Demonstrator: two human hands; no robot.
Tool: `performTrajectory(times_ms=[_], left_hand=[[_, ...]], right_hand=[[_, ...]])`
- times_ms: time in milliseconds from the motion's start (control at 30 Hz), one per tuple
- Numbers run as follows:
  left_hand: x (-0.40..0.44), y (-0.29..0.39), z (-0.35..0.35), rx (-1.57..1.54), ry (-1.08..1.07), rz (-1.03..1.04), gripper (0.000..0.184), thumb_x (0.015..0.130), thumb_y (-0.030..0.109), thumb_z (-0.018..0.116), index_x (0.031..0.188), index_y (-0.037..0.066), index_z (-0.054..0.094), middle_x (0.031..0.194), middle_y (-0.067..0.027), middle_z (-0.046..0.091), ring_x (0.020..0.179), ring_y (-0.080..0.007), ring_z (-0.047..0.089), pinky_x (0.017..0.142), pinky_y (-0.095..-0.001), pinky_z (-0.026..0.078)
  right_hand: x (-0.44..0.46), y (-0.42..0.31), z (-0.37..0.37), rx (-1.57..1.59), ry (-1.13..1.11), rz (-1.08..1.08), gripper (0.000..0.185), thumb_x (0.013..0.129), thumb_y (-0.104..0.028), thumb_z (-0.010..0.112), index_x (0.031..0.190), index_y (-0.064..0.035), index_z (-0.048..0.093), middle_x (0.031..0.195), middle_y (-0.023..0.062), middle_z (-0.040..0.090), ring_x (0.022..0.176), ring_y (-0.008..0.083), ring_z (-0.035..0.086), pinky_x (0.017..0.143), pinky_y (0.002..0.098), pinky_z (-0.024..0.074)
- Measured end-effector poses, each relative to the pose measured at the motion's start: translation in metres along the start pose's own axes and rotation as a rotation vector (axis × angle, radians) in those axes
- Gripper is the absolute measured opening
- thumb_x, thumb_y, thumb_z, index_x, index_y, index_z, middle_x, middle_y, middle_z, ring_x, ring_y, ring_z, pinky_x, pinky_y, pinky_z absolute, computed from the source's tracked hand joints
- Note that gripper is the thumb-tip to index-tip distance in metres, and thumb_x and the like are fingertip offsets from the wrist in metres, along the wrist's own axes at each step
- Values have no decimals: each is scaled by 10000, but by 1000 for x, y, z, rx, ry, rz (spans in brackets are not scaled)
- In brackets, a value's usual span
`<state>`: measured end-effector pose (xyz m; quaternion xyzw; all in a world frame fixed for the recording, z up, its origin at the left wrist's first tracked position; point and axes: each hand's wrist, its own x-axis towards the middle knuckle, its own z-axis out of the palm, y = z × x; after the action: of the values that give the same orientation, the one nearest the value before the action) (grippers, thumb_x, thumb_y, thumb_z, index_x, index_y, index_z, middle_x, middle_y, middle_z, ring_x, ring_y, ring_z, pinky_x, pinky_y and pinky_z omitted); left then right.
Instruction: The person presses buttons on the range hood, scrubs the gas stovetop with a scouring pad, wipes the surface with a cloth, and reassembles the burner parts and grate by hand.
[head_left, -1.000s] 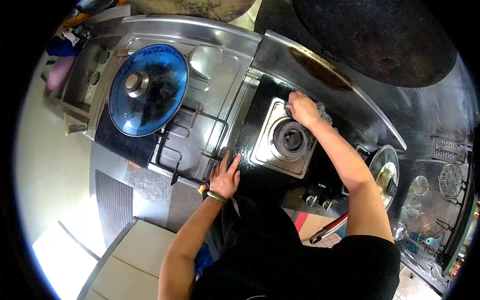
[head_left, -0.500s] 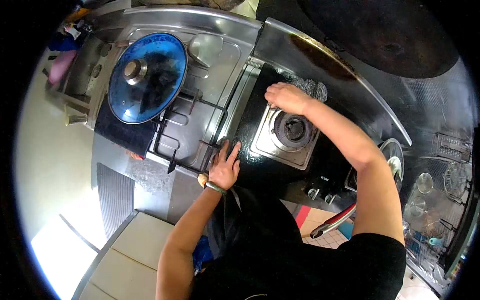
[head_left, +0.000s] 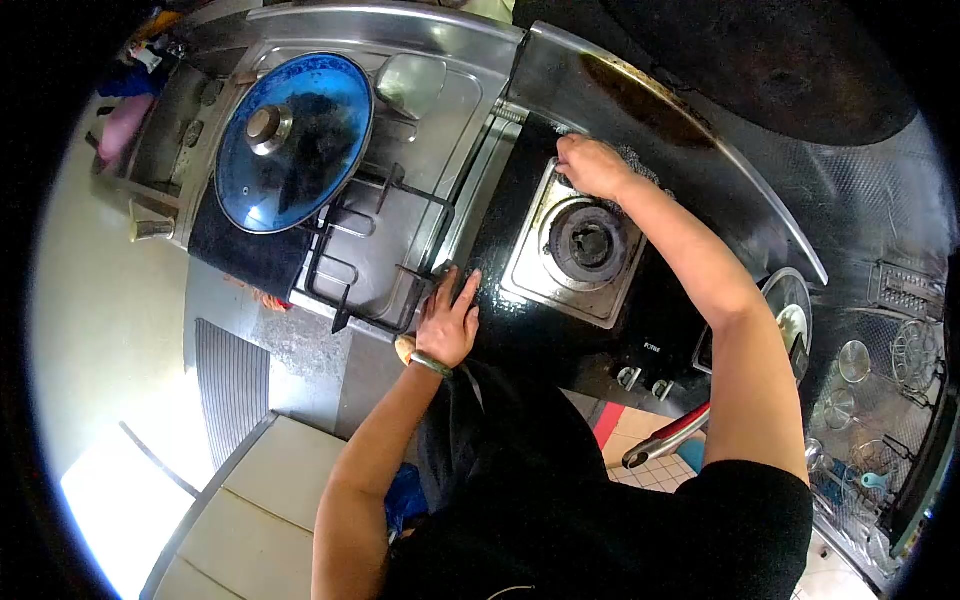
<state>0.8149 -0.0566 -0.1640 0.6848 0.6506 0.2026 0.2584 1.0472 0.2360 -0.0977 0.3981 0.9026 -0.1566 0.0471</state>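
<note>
My right hand (head_left: 592,168) is at the far edge of the square metal burner tray (head_left: 518,276) on a black glass hob (head_left: 500,225). Its fingers are curled down and pressed together; whatever lies under them is hidden. Grey, foamy-looking residue (head_left: 650,172) shows on the glass beside that hand. Inside the tray sits a round, dark gas burner (head_left: 588,243). My left hand (head_left: 449,320) rests with its fingers spread at the hob's left front edge, near a black pan support (head_left: 412,318). A green bangle (head_left: 432,364) circles the left wrist.
A blue-tinted glass lid (head_left: 318,180) with a steel knob lies to the left by the steel sink top (head_left: 470,80). Control knobs (head_left: 629,377) sit at the hob's front. A red-and-steel pan handle (head_left: 665,440) juts out at right, near a glass lid (head_left: 800,300).
My right hand has shifted slightly away and to the right along the tray's far edge. My left hand has stayed at the hob's edge. The view has tilted a little.
</note>
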Motion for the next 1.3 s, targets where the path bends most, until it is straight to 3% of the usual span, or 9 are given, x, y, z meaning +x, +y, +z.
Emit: performTrajectory(times_ms=[167, 300, 500, 667, 767, 933, 1100, 1167, 1300], left_hand=[[-1, 1, 0, -19, -7, -7, 669, 924, 216, 593, 1537, 289, 337, 1514, -215, 377, 1269, -448, 480, 1058, -546, 406], [0, 1, -1, -12, -16, -14, 664, 921, 226, 593, 1534, 290, 344, 1518, -212, 369, 1259, -445, 487, 1052, -546, 415], [1, 0, -1, 18, -8, -7, 663, 916, 253, 592, 1531, 301, 350, 1513, -198, 382, 1236, -437, 502, 1045, -546, 420], [0, 1, -3, 13, -26, -35, 669, 914, 255, 595, 1532, 305, 344, 1509, -189, 392, 1244, -444, 493, 1043, -552, 419], [2, 5, -4, 14, -27, -29, 672, 911, 243, 598, 1532, 298, 344, 1504, -199, 394, 1256, -448, 483, 1048, -554, 415], [1, 0, 0, -7, 3, 7, 676, 908, 219, 602, 1531, 285, 347, 1490, -213, 405, 1256, -444, 485, 1052, -549, 413], [1, 2, -1, 0, -18, -6, 679, 910, 217, 603, 1534, 280, 344, 1490, -216, 406, 1250, -450, 489, 1044, -551, 416], [1, 1, -2, 17, 5, 21, 680, 910, 217, 604, 1535, 280, 344, 1489, -220, 406, 1248, -455, 490, 1042, -551, 417], [1, 2, -3, 7, -34, -20, 687, 909, 218, 607, 1539, 282, 340, 1490, -225, 404, 1251, -458, 489, 1043, -551, 417]], right_hand=[[-3, 1, 8, 26, -38, 231, 247, 893, -214, 604, 1005, 5, 628, 1083, 251, 666, 1019, 401, 642, 890, 485, 515], [-16, 2, 2, 80, -109, 441, 286, 870, -243, 592, 964, 17, 667, 1022, 269, 682, 962, 419, 666, 877, 491, 528], [-23, 15, 18, 62, 82, 275, 234, 879, -246, 597, 934, -19, 616, 977, 241, 673, 936, 417, 652, 839, 503, 522], [-5, -2, 10, 7, 46, 179, 208, 877, -222, 608, 921, -19, 617, 971, 231, 671, 948, 406, 650, 845, 487, 523], [0, 2, 6, -57, 27, -32, 180, 884, -197, 592, 915, -23, 623, 998, 217, 666, 984, 394, 640, 867, 479, 519], [0, -7, -3, -76, -21, -238, 144, 792, -127, 711, 882, -44, 637, 953, 130, 651, 1015, 323, 625, 879, 437, 528], [-8, -33, 11, -150, -27, -565, 130, 779, -154, 661, 888, -83, 646, 956, 80, 656, 978, 274, 628, 877, 397, 540], [-5, -34, 3, -86, -31, -594, 130, 791, -158, 652, 900, -88, 645, 938, 80, 644, 979, 271, 623, 875, 397, 539], [17, 0, -10, -198, -99, -394, 154, 809, -167, 666, 926, -68, 651, 988, 95, 651, 1014, 291, 618, 867, 415, 539]])
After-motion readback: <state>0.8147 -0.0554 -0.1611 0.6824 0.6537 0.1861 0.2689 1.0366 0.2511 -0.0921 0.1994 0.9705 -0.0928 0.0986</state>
